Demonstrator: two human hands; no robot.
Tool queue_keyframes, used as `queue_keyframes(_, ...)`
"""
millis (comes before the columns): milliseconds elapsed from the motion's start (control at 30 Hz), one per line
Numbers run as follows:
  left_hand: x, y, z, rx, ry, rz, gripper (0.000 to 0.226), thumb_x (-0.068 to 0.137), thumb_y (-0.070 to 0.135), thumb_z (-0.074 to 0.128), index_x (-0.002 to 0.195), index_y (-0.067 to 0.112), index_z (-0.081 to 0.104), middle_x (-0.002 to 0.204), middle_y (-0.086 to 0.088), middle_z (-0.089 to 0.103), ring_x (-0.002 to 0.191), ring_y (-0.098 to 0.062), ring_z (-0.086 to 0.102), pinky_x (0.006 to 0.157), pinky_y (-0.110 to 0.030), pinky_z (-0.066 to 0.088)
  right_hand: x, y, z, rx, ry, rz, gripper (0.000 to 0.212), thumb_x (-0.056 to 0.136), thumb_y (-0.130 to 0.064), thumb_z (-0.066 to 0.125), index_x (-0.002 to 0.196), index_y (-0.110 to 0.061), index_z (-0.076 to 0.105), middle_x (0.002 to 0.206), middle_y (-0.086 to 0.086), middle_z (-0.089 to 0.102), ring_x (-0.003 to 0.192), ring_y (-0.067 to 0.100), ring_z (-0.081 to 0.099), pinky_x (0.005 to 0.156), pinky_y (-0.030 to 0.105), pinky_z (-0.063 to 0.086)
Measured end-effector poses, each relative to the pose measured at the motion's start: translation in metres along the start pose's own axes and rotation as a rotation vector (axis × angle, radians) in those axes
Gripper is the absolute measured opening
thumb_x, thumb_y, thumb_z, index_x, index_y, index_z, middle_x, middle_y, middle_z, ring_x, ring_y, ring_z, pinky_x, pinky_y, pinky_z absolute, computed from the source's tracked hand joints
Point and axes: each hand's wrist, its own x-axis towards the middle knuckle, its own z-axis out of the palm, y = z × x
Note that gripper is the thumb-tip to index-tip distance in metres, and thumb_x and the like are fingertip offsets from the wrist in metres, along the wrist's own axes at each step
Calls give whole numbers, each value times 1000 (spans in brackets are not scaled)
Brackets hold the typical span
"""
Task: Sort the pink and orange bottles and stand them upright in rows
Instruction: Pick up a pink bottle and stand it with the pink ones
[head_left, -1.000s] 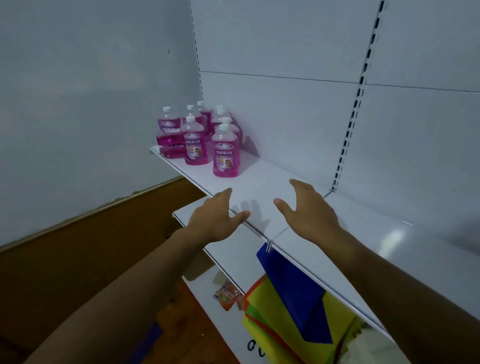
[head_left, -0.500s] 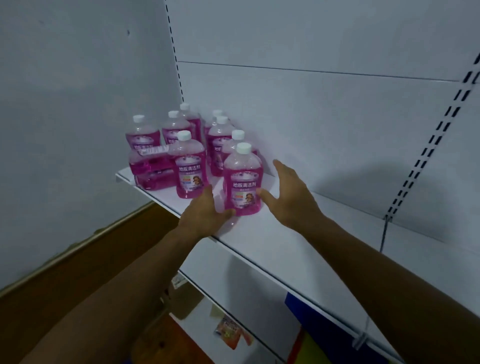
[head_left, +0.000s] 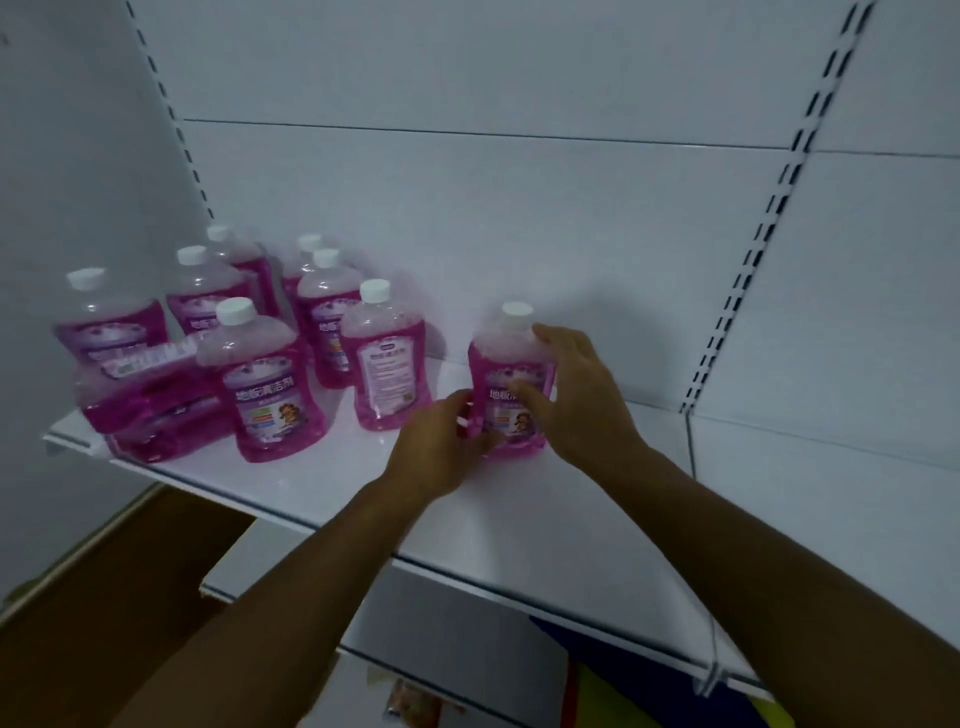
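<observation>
Both hands are on one pink bottle (head_left: 511, 384), standing upright on the white shelf (head_left: 519, 519), a little right of the rest of the group and apart from it. The right hand (head_left: 576, 400) wraps it from the right, fingers curled over its shoulder just under the white cap, thumb lying across the front label. The left hand (head_left: 441, 447) comes in from the near left, fingertips curled against the lower left side of that same bottle, so it sits clasped between the two. Counting outward: just left stands a second pink bottle (head_left: 387, 364), upright, its back label with small print turned this way. Further left and nearer the shelf edge, a third (head_left: 265, 384) stands upright, front label facing out. Behind those two, toward the back panel (head_left: 519, 208), one upright bottle (head_left: 324, 322) is plain, with another cap (head_left: 310, 242) poking up right behind it. Left of that pair, two more (head_left: 205, 296) (head_left: 236, 260) stand one behind the other. At the far left end one upright bottle (head_left: 106, 317) rises behind two more (head_left: 150, 410) that lie on their sides at the shelf's near left corner. That makes ten pink bottles countable here, eight upright and two lying down, though the back ones overlap and blur. Below, a lower shelf (head_left: 291, 613) shows at the near left, and a patch of blue and yellow material (head_left: 623, 691) peeks out at the bottom right.
</observation>
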Motion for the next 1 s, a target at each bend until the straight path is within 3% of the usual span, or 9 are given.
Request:
queue_keyframes(100, 24, 25, 31, -9, -79, 86, 47, 84, 35, 73, 125, 17, 58, 110, 0, 70, 89, -18, 68, 85, -38, 56, 1, 28, -31, -70, 39, 91, 59, 86, -29, 71, 135, -11, 45, 132, 10, 49, 115, 26, 52, 95, 36, 45)
queue_keyframes(333, 69, 59, 85, 18, -167, 179, 44, 84, 37, 70, 123, 21, 60, 110, 0, 70, 91, -18, 66, 84, -34, 53, 11, 80, -71, -149, 121, 190, 55, 81, -22, 74, 130, -13, 48, 125, 9, 51, 108, 26, 56, 90, 36, 48)
queue_keyframes(533, 88, 55, 100, 152, -122, 204, 44, 85, 48, 64, 123, 26, 60, 109, -2, 71, 97, -27, 65, 86, -43, 53, 19, 94, -67, -168, 180, 237, 64, 83, -27, 72, 139, -17, 44, 134, 12, 38, 113, 29, 53, 93, 44, 51)
queue_keyframes(867, 89, 57, 108, 296, -70, 238, 42, 89, 47, 57, 127, 29, 54, 113, -1, 69, 107, -28, 61, 90, -39, 46, 22, 102, -68, -186, 203, 215, 62, 84, -28, 71, 138, -18, 42, 133, 8, 44, 116, 27, 52, 91, 42, 49)
queue_keyframes(1000, 66, 51, 100, 390, -113, 187, 65, 92, 54, 52, 146, 23, 35, 141, -2, 53, 130, -25, 46, 105, -39, 34, 19, 99, -71, -269, 117, 229, 72, 85, -28, 71, 145, -20, 33, 139, 10, 39, 121, 30, 49, 93, 43, 46)
